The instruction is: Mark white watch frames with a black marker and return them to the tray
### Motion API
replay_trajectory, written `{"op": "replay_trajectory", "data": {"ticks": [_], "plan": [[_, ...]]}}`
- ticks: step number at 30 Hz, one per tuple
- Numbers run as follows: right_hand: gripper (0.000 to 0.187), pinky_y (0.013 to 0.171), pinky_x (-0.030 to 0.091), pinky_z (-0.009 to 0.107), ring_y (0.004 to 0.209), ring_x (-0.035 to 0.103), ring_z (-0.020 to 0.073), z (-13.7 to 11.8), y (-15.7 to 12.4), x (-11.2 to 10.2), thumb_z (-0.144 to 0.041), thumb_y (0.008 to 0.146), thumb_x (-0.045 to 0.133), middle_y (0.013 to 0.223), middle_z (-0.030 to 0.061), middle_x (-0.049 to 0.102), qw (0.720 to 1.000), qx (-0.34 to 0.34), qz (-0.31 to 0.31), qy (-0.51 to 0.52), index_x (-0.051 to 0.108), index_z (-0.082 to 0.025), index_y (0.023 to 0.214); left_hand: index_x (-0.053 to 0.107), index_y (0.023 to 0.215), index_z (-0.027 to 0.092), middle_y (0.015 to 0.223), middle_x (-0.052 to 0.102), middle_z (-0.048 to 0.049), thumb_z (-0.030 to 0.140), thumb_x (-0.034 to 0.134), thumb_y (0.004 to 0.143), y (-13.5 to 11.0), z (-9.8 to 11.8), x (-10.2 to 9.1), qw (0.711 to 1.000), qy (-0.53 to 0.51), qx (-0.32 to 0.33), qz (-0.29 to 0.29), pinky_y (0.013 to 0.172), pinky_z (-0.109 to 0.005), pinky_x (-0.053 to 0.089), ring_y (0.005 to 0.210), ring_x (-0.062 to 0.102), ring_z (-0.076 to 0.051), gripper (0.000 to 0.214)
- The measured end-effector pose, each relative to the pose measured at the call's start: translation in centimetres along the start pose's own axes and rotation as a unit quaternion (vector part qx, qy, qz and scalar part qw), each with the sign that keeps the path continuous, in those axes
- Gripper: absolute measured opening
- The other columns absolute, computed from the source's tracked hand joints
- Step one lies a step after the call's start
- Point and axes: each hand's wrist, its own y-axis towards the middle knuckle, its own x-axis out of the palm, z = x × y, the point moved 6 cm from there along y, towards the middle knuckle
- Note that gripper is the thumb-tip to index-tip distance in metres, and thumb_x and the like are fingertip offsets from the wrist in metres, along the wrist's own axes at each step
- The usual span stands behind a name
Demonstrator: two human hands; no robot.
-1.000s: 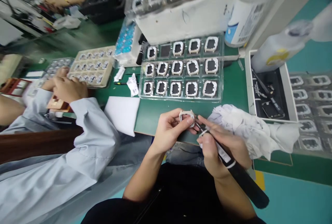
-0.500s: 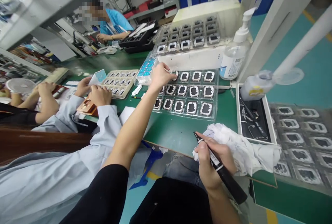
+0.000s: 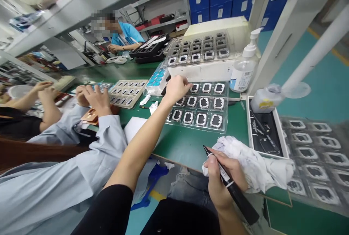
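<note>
My left hand (image 3: pixel 176 90) reaches over the clear plastic tray (image 3: pixel 200 129), its fingers curled down at the back row. Its fingertips are partly hidden, so I cannot make out whether a part is pinched there. Several white square frames with black centres, such as the watch-case-like frame (image 3: pixel 216 121), sit in the tray's pockets. In front of the tray, my right hand (image 3: pixel 227 178) is closed around a black marker (image 3: pixel 242 200). The marker is uncapped, with its tip pointing up and left above the green table (image 3: pixel 188 144). A crumpled white cloth (image 3: pixel 245 158) lies beside and behind this hand.
A pump bottle (image 3: pixel 241 73) stands behind the tray at the right. To the right are a white box (image 3: pixel 248 118) and more trays of frames (image 3: pixel 313 155). Another tray (image 3: pixel 196 51) rests on a raised box behind. A co-worker's hands (image 3: pixel 94 98) are at the left.
My left hand has shifted slightly right along the back row. My right hand with the marker stays nearly still. The view has tilted up a little, and the co-worker's hands at the left have moved.
</note>
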Motion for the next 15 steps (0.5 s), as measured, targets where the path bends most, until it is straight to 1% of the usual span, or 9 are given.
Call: {"op": "replay_trajectory", "data": {"ticks": [2, 4, 8, 10, 12, 13, 14, 15], "plan": [[0.009, 0.082, 0.077, 0.040, 0.090, 0.091, 0.0258, -0.1, -0.2, 0.0, -0.021, 0.107, 0.083, 0.098, 0.0038, 0.089, 1.000, 0.000, -0.006, -0.012, 0.075, -0.025, 0.107, 0.089, 0.104, 0.019, 0.119, 0.088, -0.0170, 0.044, 0.086, 0.096, 0.3, 0.5, 0.8, 0.999, -0.010, 0.002, -0.032, 0.113, -0.045, 0.058, 0.122, 0.079, -0.037, 0.026], [0.009, 0.081, 0.077, 0.039, 0.086, 0.090, 0.0247, -0.2, -0.1, 0.0, -0.021, 0.108, 0.082, 0.101, 0.0040, 0.090, 1.000, 0.000, -0.006, -0.030, 0.074, -0.025, 0.106, 0.088, 0.101, 0.018, 0.115, 0.088, -0.0172, 0.042, 0.090, 0.091, 0.8, 0.7, 1.6, 0.998, -0.022, -0.005, -0.056, 0.110, -0.045, 0.059, 0.118, 0.079, -0.038, 0.026], [0.007, 0.078, 0.076, 0.037, 0.079, 0.088, 0.0225, -0.5, 0.4, 0.3, -0.023, 0.109, 0.079, 0.099, 0.0032, 0.090, 0.999, -0.011, -0.015, -0.034, 0.073, -0.025, 0.105, 0.086, 0.103, 0.015, 0.111, 0.087, -0.0170, 0.038, 0.088, 0.091, 1.2, 1.0, 2.3, 0.997, -0.049, -0.015, -0.061, 0.107, -0.047, 0.060, 0.113, 0.079, -0.038, 0.026], [0.007, 0.080, 0.075, 0.036, 0.079, 0.088, 0.0221, -0.5, 0.3, 0.2, -0.025, 0.108, 0.081, 0.096, 0.0023, 0.089, 0.999, -0.012, -0.015, -0.040, 0.075, -0.025, 0.104, 0.085, 0.106, 0.013, 0.111, 0.086, -0.0167, 0.033, 0.085, 0.093, 0.7, 1.6, 2.2, 0.997, -0.058, -0.012, -0.054, 0.106, -0.046, 0.060, 0.112, 0.080, -0.036, 0.023], [0.009, 0.083, 0.075, 0.036, 0.079, 0.087, 0.0226, -0.4, 0.2, -0.3, -0.027, 0.105, 0.086, 0.090, 0.0016, 0.087, 0.998, -0.013, 0.001, -0.054, 0.078, -0.024, 0.103, 0.084, 0.107, 0.013, 0.110, 0.086, -0.0172, 0.024, 0.078, 0.096, -0.2, 2.8, 1.9, 0.997, -0.064, 0.002, -0.046, 0.104, -0.044, 0.059, 0.110, 0.080, -0.035, 0.016], [0.011, 0.083, 0.074, 0.036, 0.077, 0.086, 0.0228, -0.2, 0.1, -0.8, -0.029, 0.104, 0.089, 0.088, 0.0020, 0.086, 0.998, -0.011, 0.017, -0.054, 0.080, -0.023, 0.101, 0.085, 0.107, 0.013, 0.111, 0.087, -0.0180, 0.019, 0.075, 0.098, -0.5, 3.4, 1.9, 0.997, -0.066, 0.013, -0.043, 0.103, -0.043, 0.059, 0.112, 0.080, -0.035, 0.015], [0.014, 0.079, 0.073, 0.035, 0.073, 0.085, 0.0232, 0.2, 0.1, -1.1, -0.031, 0.102, 0.091, 0.086, 0.0029, 0.085, 0.998, -0.002, 0.021, -0.054, 0.081, -0.021, 0.100, 0.085, 0.109, 0.013, 0.113, 0.087, -0.0188, 0.015, 0.071, 0.099, -0.6, 4.0, 2.0, 0.997, -0.067, 0.024, -0.038, 0.103, -0.041, 0.058, 0.113, 0.081, -0.034, 0.017], [0.017, 0.078, 0.072, 0.036, 0.072, 0.084, 0.0246, 0.8, 0.2, -1.3, -0.035, 0.102, 0.091, 0.085, 0.0042, 0.085, 0.998, 0.021, 0.016, -0.063, 0.082, -0.020, 0.098, 0.084, 0.113, 0.013, 0.116, 0.087, -0.0194, 0.011, 0.067, 0.100, -0.6, 4.5, 2.1, 0.997, -0.067, 0.033, -0.029, 0.104, -0.041, 0.057, 0.115, 0.081, -0.034, 0.022]]}}
